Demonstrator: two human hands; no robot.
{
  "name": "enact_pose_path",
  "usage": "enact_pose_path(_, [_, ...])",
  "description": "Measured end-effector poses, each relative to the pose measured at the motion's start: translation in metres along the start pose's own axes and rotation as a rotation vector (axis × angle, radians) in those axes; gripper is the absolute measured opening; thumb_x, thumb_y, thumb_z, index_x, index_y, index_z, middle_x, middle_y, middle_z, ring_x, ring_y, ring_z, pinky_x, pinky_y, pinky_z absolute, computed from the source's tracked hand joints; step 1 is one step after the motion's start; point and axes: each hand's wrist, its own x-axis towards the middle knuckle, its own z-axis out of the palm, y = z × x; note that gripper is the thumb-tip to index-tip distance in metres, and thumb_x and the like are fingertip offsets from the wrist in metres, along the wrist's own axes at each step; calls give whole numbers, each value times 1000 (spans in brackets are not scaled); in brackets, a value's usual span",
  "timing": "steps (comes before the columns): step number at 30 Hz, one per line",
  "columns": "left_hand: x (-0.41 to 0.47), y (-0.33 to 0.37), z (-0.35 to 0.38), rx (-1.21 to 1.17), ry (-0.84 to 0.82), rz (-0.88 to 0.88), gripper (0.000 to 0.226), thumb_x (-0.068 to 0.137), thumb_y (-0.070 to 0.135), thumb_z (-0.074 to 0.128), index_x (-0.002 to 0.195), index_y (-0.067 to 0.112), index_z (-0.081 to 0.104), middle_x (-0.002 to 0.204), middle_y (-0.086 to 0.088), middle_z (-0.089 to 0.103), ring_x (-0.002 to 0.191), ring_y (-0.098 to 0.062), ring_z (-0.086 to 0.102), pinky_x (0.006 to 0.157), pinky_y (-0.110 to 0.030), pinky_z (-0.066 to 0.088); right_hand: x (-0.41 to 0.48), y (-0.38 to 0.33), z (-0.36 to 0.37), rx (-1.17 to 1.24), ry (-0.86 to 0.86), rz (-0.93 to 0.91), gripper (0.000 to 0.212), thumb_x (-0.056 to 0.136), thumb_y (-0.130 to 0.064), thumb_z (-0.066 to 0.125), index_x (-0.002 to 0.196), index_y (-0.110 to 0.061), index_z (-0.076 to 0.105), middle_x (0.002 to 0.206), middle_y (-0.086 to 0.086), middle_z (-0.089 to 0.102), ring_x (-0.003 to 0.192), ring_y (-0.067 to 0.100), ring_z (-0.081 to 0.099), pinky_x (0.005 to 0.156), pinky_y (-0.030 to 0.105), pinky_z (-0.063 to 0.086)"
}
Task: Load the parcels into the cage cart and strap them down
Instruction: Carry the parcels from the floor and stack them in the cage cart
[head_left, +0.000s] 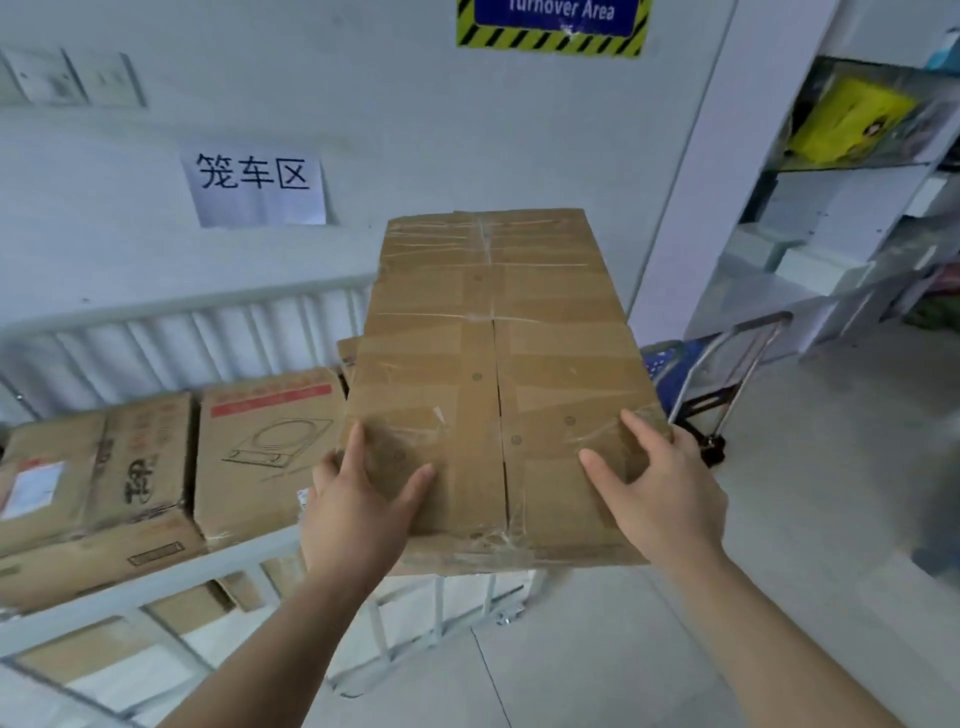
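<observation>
A long taped cardboard parcel (488, 364) is held out in front of me, above the right end of the white cage cart (156, 582). My left hand (358, 504) grips its near left corner, thumb on top, fingers hidden underneath. My right hand (660, 493) grips the near right corner the same way. Inside the cart, to the left, stand several brown parcels, among them one with a cooker drawing (265, 447) and one with black lettering (140, 457). No strap is in view.
The cart's barred back wall (208, 327) runs along the white room wall with a paper sign (254, 187). A folding hand trolley (727, 374) stands on the floor at the right, beside shelving (852, 208) with boxes and a yellow bag.
</observation>
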Motion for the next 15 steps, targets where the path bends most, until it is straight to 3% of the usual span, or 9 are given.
enact_pose_path(5, [29,-62,-63,51,67,-80,95,61,86,41,141,37,27,138,-10,43,116,-33,53,83,-47,53,-9,-84,41,47,-70,-89,72,72,-74,49,136,-41,43,141,4,42,118,26,52,89,43,47])
enact_pose_path(12, [67,-143,-131,92,134,-203,95,65,85,46,144,35,27,139,-10,43,117,-32,54,86,-45,52,-19,-188,102,76,-166,-181,70,74,-74,51,136,-43,43,139,4,43,115,26,54,84,39,48])
enact_pose_path(15, [80,-174,-151,127,145,-254,96,66,85,46,144,35,25,139,-11,42,115,-34,55,86,-46,53,-21,-224,128,94,-220,-226,71,74,-74,50,136,-42,43,136,2,45,117,26,53,91,41,49])
